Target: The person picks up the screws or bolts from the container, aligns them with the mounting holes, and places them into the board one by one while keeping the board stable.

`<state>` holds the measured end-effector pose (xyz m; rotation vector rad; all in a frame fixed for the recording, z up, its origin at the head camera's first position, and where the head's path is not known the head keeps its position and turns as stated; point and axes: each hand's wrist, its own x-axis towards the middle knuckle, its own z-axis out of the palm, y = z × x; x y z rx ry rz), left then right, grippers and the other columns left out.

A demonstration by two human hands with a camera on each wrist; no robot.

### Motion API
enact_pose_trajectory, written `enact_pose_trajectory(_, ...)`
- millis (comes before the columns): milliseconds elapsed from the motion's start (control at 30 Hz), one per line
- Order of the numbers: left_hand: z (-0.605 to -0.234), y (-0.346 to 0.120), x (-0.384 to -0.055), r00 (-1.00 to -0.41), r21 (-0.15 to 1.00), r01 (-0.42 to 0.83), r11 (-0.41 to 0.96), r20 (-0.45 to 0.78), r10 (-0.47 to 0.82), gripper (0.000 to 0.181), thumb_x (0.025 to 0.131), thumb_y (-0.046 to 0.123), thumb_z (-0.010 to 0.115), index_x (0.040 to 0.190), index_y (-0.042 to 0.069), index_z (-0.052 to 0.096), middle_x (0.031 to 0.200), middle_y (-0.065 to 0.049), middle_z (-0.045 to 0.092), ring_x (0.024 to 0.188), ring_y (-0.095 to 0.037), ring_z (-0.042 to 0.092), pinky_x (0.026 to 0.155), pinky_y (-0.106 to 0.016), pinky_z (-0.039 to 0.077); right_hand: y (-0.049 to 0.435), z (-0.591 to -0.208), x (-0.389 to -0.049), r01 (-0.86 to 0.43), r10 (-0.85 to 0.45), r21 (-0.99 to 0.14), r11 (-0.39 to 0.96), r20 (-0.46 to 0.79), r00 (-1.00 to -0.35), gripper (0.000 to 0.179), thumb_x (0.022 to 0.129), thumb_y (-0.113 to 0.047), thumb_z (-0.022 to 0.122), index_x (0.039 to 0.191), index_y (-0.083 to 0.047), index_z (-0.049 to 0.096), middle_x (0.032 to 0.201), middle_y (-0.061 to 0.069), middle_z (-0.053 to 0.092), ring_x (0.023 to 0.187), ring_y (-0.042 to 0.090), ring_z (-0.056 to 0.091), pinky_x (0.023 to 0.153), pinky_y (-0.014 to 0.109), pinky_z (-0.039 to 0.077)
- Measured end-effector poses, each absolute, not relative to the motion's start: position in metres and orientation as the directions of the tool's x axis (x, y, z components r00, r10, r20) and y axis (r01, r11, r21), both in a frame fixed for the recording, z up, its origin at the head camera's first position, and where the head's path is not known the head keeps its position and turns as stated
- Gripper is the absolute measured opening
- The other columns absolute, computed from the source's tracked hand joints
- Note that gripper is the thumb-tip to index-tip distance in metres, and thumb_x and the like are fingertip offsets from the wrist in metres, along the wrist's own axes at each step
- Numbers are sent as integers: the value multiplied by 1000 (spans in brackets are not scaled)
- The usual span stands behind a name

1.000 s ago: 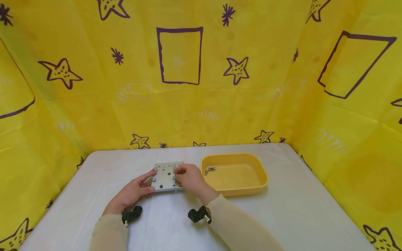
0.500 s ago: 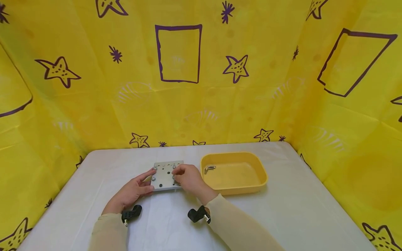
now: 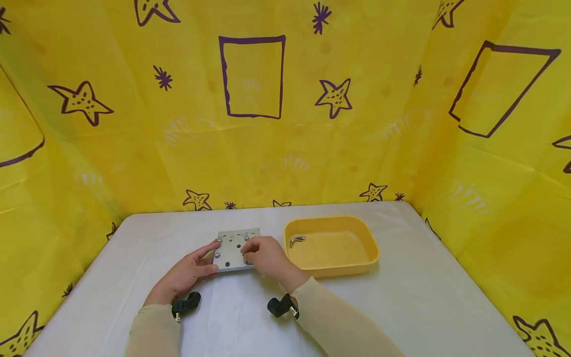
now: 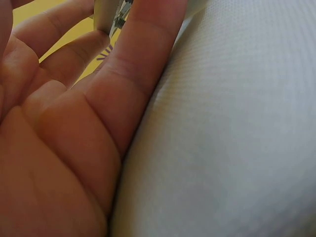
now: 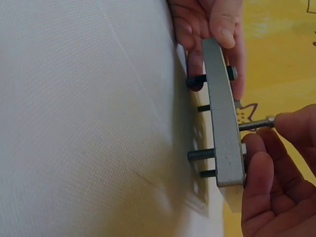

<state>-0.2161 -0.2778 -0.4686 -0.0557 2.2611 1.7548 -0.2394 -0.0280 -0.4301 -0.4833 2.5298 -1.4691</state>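
A grey metal plate (image 3: 231, 254) with several holes and bolts is held raised off the white table. My left hand (image 3: 189, 271) grips it by its left side, fingers spread along the edge. In the left wrist view the palm and fingers (image 4: 126, 74) hide most of the plate. My right hand (image 3: 269, 259) is at the plate's near right part. Seen from the right wrist, it pinches the head of a bolt (image 5: 256, 125) whose shank stands out from the upper face. Threaded ends of other bolts (image 5: 201, 155) poke out underneath.
A yellow tray (image 3: 334, 270) stands right of the plate, with several loose bolts (image 3: 297, 239) at its left end. Yellow patterned cloth (image 3: 250, 163) walls in the back and sides of the white table (image 3: 232, 317).
My right fingers have shifted slightly left and nearer, and now cover a bolt head that showed before. The left hand keeps its hold on the plate.
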Motion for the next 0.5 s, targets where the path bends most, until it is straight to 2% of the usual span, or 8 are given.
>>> enact_pose_trajectory(333, -468, -279, -215, -962, 940, -191, 282, -237, 137, 75, 86, 24, 79, 152, 26, 45, 164, -16, 16, 133, -39, 45, 97, -39, 50, -25, -427, -239, -186, -368, -888, 420, 21, -930, 10, 92, -10, 70, 95, -16, 77, 88, -11, 65, 83, 12, 57, 72, 27, 51)
enact_pose_trajectory(400, -468, -279, -215, -962, 941, -185, 282, -232, 142, 75, 86, 24, 79, 153, 25, 44, 164, -15, 15, 133, -39, 45, 96, -38, 50, -18, -421, -239, -158, -358, -922, 353, 23, -933, 10, 93, -10, 69, 97, -14, 77, 92, -8, 67, 84, 15, 60, 72, 28, 53)
enact_pose_trajectory(500, -468, -279, -216, -964, 946, -175, 273, -220, 146, 74, 86, 21, 79, 152, 24, 45, 164, -15, 17, 131, -37, 48, 94, -37, 51, 3, -403, -244, -96, -310, -981, 170, 39, -950, 11, 95, -12, 68, 103, -12, 75, 102, 5, 70, 89, 23, 66, 75, 32, 56)
